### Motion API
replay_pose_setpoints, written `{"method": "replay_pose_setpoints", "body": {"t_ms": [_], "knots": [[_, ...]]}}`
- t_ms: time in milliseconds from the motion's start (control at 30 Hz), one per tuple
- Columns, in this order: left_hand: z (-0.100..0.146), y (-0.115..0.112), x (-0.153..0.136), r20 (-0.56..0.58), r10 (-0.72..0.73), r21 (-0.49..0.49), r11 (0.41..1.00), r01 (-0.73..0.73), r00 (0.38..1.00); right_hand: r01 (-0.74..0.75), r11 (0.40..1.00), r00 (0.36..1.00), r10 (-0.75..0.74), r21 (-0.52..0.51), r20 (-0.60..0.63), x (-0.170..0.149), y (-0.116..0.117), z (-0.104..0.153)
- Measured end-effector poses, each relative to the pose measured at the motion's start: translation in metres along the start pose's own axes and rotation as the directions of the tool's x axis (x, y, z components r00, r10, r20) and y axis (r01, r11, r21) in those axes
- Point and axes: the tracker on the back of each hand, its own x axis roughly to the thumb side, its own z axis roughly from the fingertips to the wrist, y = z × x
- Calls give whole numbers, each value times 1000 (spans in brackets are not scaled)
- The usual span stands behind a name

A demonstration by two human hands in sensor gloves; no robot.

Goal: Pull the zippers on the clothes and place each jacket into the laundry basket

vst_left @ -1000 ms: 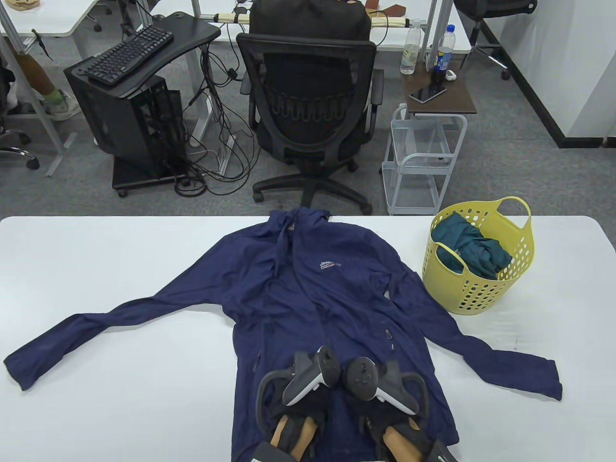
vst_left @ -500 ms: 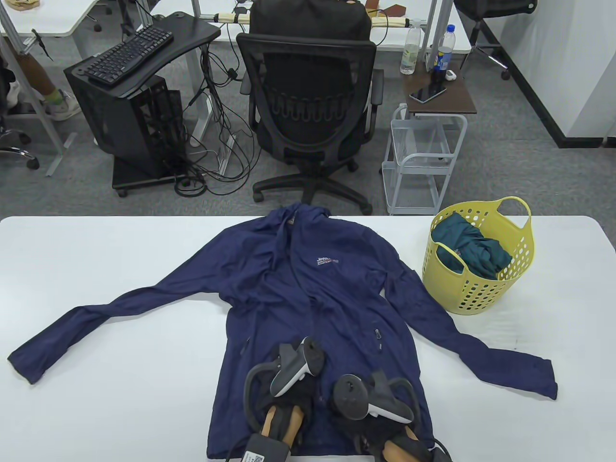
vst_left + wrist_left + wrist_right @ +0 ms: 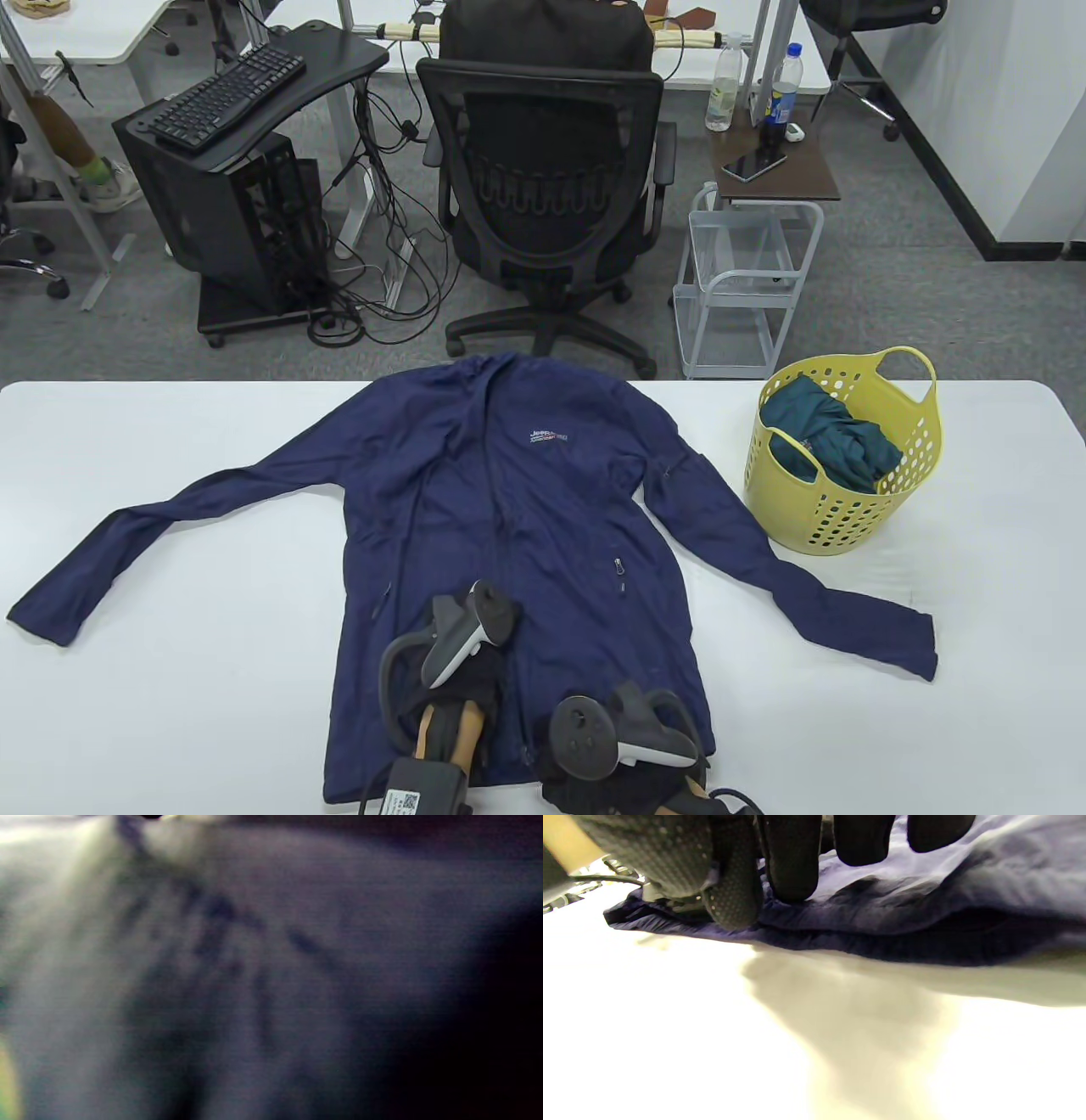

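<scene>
A navy jacket (image 3: 509,492) lies face up on the white table (image 3: 170,722), sleeves spread, its front zipper line (image 3: 501,526) running down the middle. My left hand (image 3: 471,675) rests on the lower front just left of the zipper; its fingers are hidden under the tracker. The left wrist view is a blur of navy fabric (image 3: 271,967). My right hand (image 3: 585,777) is at the hem by the near table edge. In the right wrist view its thumb and fingertips (image 3: 734,906) pinch the jacket's hem (image 3: 903,912).
A yellow laundry basket (image 3: 814,518) stands at the table's right, holding a teal jacket (image 3: 836,437). Beyond the far edge are a black office chair (image 3: 543,195) and a white wire cart (image 3: 747,280).
The jacket has slid left and a little away across the table. Both hands moved left with it, and the right hand drew back toward the near edge.
</scene>
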Motion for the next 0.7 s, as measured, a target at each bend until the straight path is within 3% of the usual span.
{"method": "replay_pose_setpoints", "body": {"t_ms": [33, 167, 233, 300, 433, 700], "knots": [[-2, 0, -3, -15, -18, -14, 1000, 18, 1000, 4, 999, 1000, -5, 36, 10, 2, 1, 2], [-2, 0, -7, -11, -7, -14, 1000, 7, 1000, 29, 999, 999, -29, 16, 21, 4, 2, 3], [0, 0, -5, 1, -19, -10, 1000, 19, 1000, 34, 999, 999, -33, -36, 25, 0, -2, 3], [5, 3, -2, 20, -2, -4, 1000, 2, 1000, 69, 985, 997, -71, -161, -8, -10, -12, 7], [17, 7, 10, 68, -1, -86, 996, 7, 998, 92, 946, 989, -123, -310, -79, -39, -29, 18], [52, 8, 48, 175, -98, -237, 961, 139, 980, 165, 884, 924, -294, -438, -245, -105, -38, 35]]}}
